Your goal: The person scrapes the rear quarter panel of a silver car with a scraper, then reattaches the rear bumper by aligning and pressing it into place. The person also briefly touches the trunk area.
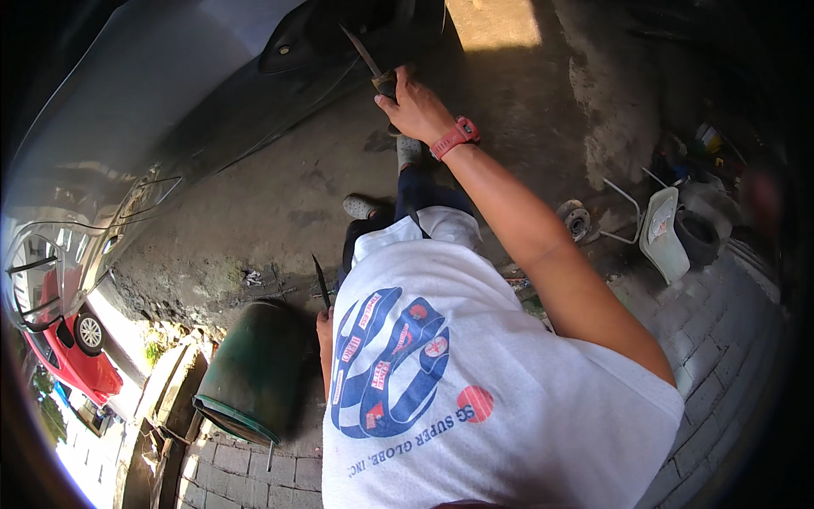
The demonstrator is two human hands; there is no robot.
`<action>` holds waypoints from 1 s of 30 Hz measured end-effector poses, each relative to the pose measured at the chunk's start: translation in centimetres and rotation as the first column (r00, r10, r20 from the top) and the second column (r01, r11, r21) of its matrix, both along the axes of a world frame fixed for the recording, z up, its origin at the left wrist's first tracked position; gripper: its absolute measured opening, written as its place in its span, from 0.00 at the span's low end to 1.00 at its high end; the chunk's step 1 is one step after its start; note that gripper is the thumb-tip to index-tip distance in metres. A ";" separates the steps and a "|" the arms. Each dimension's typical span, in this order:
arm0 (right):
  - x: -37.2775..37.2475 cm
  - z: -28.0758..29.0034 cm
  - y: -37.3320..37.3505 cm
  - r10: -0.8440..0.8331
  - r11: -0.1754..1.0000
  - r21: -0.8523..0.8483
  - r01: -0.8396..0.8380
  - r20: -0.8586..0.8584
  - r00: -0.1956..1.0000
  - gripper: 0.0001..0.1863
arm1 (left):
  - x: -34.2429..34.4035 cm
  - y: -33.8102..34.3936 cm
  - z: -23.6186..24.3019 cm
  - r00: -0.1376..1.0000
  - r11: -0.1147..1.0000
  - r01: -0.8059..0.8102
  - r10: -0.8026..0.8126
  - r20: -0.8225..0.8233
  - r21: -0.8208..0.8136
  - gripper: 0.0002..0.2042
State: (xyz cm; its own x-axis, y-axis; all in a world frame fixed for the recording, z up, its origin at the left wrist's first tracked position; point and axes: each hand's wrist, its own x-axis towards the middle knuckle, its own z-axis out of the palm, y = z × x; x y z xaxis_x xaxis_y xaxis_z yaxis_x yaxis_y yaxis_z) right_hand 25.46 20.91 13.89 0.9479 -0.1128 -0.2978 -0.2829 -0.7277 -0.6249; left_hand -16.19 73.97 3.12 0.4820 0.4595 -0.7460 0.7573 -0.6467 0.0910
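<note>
My right hand [414, 109], with a red watch on its wrist, is closed on the dark handle of a narrow pointed knife [364, 53], held up beside the lower edge of a dark car body [144, 76]. My left hand [324, 329], partly hidden by my white T-shirt [509, 390], is low at my side and grips a dark pointed blade [320, 280]; its handle is hidden. My feet in light perforated clogs [360, 206] are on the stained concrete.
A green barrel [250, 369] stands at lower left beside weathered timber [148, 424]. A red car [72, 365] is beyond it. At right are a white plastic chair [657, 233], a dark tire [697, 229], a round metal part [577, 222] and clutter along a rough wall.
</note>
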 end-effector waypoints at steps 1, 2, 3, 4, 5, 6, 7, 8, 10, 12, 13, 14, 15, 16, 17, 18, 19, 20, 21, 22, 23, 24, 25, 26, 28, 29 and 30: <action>0.2 -0.4 -0.1 0.019 1.000 -0.006 -0.019 -0.006 1.000 0.37 | 0.9 -1.4 1.2 1.000 1.000 0.006 -0.006 0.009 0.005 0.28; 0.4 -0.7 -0.1 0.043 0.999 0.017 -0.043 0.010 0.999 0.37 | 1.8 -2.7 2.6 1.000 1.000 0.014 -0.015 0.022 0.013 0.27; 0.7 -1.0 0.1 0.060 0.998 0.036 -0.061 0.024 0.998 0.37 | 2.8 -4.2 3.9 0.999 0.999 0.033 -0.033 0.025 0.015 0.27; 1.0 -1.1 0.2 0.072 0.996 0.051 -0.075 0.052 0.996 0.37 | 3.6 -5.4 5.2 0.998 0.999 0.049 -0.049 0.024 0.011 0.27; 1.1 -1.2 0.4 0.070 0.997 0.017 -0.073 0.118 0.991 0.36 | 4.3 -6.1 6.6 0.998 0.996 0.067 -0.065 0.023 -0.054 0.26; 1.3 -1.2 0.6 0.073 0.996 0.036 -0.078 0.124 0.990 0.35 | 5.0 -7.0 7.2 0.999 0.998 0.039 -0.039 -0.013 -0.050 0.25; 1.6 -1.3 0.7 0.076 0.995 0.048 -0.082 0.121 0.990 0.35 | 5.6 -7.7 7.5 1.000 0.999 0.014 -0.015 -0.026 -0.045 0.24; 1.7 -1.3 0.8 0.077 0.995 0.057 -0.084 0.125 0.989 0.34 | 5.8 -8.2 7.7 1.000 0.999 -0.001 0.001 -0.007 -0.042 0.24; 2.0 -1.4 1.2 0.074 0.997 0.011 -0.076 0.136 0.988 0.35 | 5.8 -8.9 7.4 0.997 0.994 -0.080 0.081 0.008 -0.071 0.23; 2.2 -1.5 1.6 0.075 0.997 -0.016 -0.074 0.108 0.991 0.35 | 5.5 -8.8 6.6 0.993 0.989 -0.114 0.117 0.032 -0.094 0.23; 2.3 -1.5 1.8 0.081 0.997 -0.020 -0.080 0.072 0.994 0.34 | 5.2 -8.6 6.2 0.992 0.988 -0.115 0.119 0.034 -0.101 0.23; 2.3 -1.4 1.9 0.079 0.996 -0.034 -0.078 0.054 0.995 0.33 | 5.0 -8.3 5.9 0.992 0.987 -0.116 0.120 0.036 -0.109 0.23; 2.4 -1.3 2.1 0.087 0.996 -0.037 -0.085 0.051 0.995 0.32 | 4.9 -8.0 5.5 0.992 0.987 -0.111 0.117 0.042 -0.114 0.23; 2.4 -1.1 2.2 0.090 0.995 -0.051 -0.087 0.070 0.993 0.32 | 4.9 -7.6 5.1 0.993 0.987 -0.110 0.115 0.039 -0.113 0.23; 2.5 -0.8 2.3 0.103 0.993 -0.057 -0.102 0.022 0.994 0.32 | 4.9 -7.1 4.9 0.993 0.988 -0.107 0.111 0.033 -0.111 0.23; 2.6 -0.5 2.3 0.064 0.997 -0.061 -0.057 0.126 0.990 0.31 | 5.1 -6.5 4.6 0.994 0.989 -0.102 0.104 0.024 -0.103 0.23; 2.5 -0.2 2.2 0.032 0.998 -0.057 -0.024 0.161 0.986 0.31 | 5.4 -5.8 4.4 0.996 0.992 -0.088 0.089 0.010 -0.092 0.23; 2.5 0.1 2.3 -0.003 0.999 -0.046 0.009 0.135 0.991 0.31 | 5.6 -5.1 4.2 0.997 0.994 -0.076 0.076 -0.002 -0.082 0.23; 2.4 0.4 2.4 -0.101 0.995 0.009 0.101 0.185 0.978 0.32 | 5.8 -4.3 3.9 0.998 0.995 -0.063 0.062 -0.014 -0.078 0.23; 2.4 0.6 2.4 -0.197 0.980 0.071 0.187 0.178 0.964 0.32 | 6.1 -3.6 3.6 0.999 0.996 -0.050 0.049 -0.023 -0.067 0.23; 2.4 0.7 2.8 -0.306 0.951 0.127 0.283 0.245 0.920 0.33 | 6.3 -2.8 3.4 0.999 0.998 -0.037 0.035 -0.034 -0.059 0.23; 2.3 0.8 3.3 -0.276 0.961 0.071 0.268 0.151 0.949 0.33 | 6.5 -2.0 3.2 0.999 0.999 -0.020 0.018 -0.041 -0.048 0.23; 2.5 0.8 4.0 -0.259 0.965 0.008 0.261 0.141 0.956 0.33 | 6.9 -1.4 2.9 0.999 0.999 -0.005 0.003 -0.045 -0.038 0.23; 2.4 0.8 4.7 -0.214 0.975 -0.035 0.220 0.124 0.969 0.34 | 7.4 -0.9 2.7 0.999 0.999 0.007 -0.008 -0.049 -0.033 0.23; 2.3 0.9 5.0 -0.019 0.994 -0.106 0.024 0.044 0.999 0.34 | 9.0 0.1 3.1 0.998 0.999 0.036 -0.037 -0.044 -0.016 0.23; 2.1 0.9 5.0 -0.045 0.990 -0.132 0.049 0.037 0.998 0.33 | 10.3 0.0 3.3 0.998 0.998 0.054 -0.054 -0.042 -0.012 0.23; 2.1 1.0 4.9 -0.077 0.982 -0.174 0.078 0.014 0.997 0.33 | 11.5 -0.3 3.8 0.998 0.998 0.056 -0.056 -0.033 -0.009 0.23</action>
State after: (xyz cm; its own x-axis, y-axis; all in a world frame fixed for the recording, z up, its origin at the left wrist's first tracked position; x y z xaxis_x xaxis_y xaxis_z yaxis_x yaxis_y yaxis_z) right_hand 27.52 25.81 14.86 0.9364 -0.2357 -0.2601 -0.3387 -0.8014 -0.4930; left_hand -4.67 73.68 6.96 0.4817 0.4261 -0.7658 0.7224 -0.6877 0.0717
